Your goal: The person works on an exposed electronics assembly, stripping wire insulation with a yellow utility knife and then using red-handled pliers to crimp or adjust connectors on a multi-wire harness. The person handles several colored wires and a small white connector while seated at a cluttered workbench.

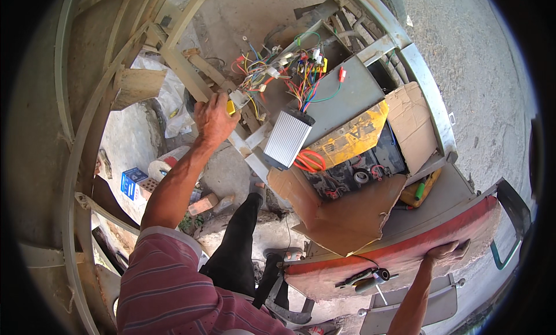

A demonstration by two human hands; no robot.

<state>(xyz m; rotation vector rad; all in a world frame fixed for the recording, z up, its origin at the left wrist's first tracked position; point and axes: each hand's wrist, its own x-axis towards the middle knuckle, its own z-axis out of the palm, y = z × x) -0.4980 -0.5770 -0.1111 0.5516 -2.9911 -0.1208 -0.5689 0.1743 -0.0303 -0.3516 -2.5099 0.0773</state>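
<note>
My left hand (pixel 215 119) is closed beside the metal frame bar, with a small yellow piece (pixel 231 107) showing at its fingertips. A pale connector (pixel 238 97) sits just past it, at the end of a tangle of coloured wires (pixel 269 74). What else the fingers grip is hidden. To the right, a ribbed silver controller box (pixel 289 139) lies tilted, joined to wires at its top and thick orange cables (pixel 311 161) below. My right hand (pixel 447 252) rests, fingers stretched out, on the pale underside of a red-edged seat (pixel 376 259).
Batteries (pixel 379 163) sit among cardboard flaps (pixel 353 216), beside a worn yellow panel (pixel 350 139). A screwdriver-like tool with a green handle (pixel 419 190) lies to their right. Dark-handled tools (pixel 366 279) rest on the seat. Metal frame rails (pixel 425 86) surround the work; a blue box (pixel 134 183) stands at left.
</note>
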